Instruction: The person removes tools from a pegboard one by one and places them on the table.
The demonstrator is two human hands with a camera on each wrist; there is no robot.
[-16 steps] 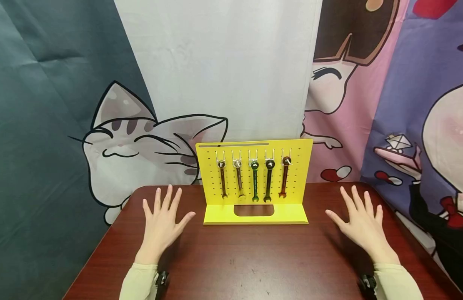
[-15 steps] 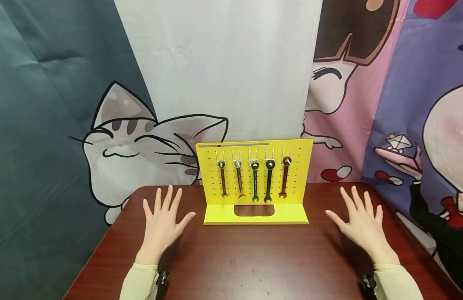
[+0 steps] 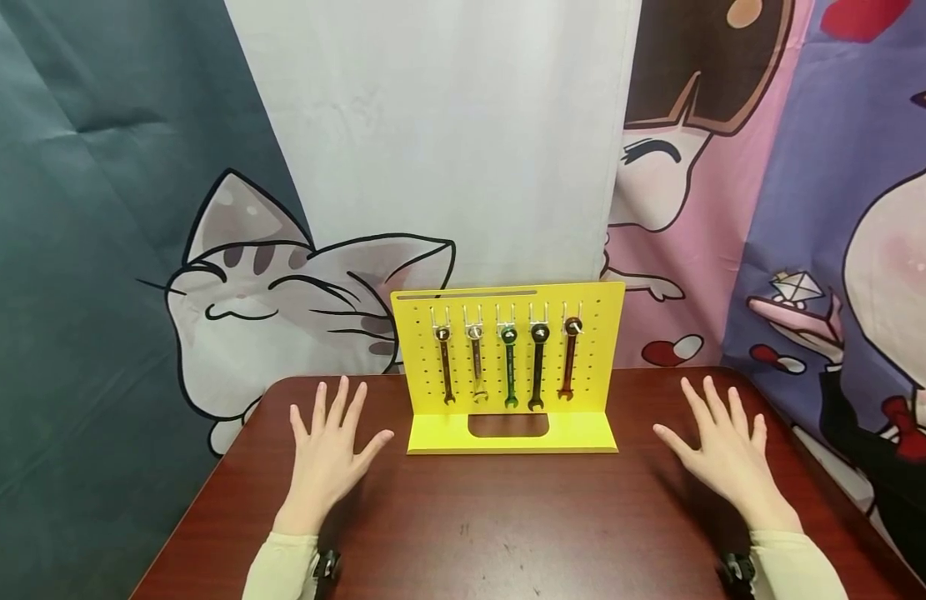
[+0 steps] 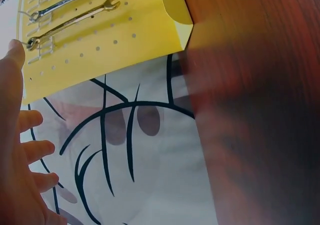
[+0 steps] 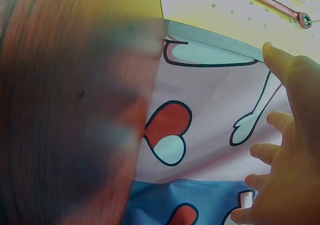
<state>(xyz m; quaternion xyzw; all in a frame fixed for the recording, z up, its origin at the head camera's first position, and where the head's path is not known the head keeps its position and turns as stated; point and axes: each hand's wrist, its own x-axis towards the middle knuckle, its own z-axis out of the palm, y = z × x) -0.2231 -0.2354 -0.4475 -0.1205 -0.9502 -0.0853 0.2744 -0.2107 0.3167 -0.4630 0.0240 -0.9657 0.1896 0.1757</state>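
A yellow pegboard stand (image 3: 463,433) stands at the back middle of the table. Several combination wrenches hang in a row from its wire hooks, among them a green wrench (image 3: 510,367), a black wrench (image 3: 538,367) and a reddish wrench (image 3: 570,362) at the right end. To the left of the stand, my left hand (image 3: 323,462) has its fingers spread and holds nothing. My right hand (image 3: 725,458) is spread likewise on the other side, apart from the stand. In the left wrist view, a silvery wrench (image 4: 75,21) hangs on the board beyond the thumb.
The dark red-brown wooden table (image 3: 493,525) fills the lower part of the head view. Behind it hangs a cloth backdrop (image 3: 447,125) printed with a cartoon cat and figures. Each wrist carries a dark strapped device, such as the left one (image 3: 326,567).
The head view has shifted slightly, so the stand and table sit a little lower. Both hands keep their spread pose, and the wrenches hang as before.
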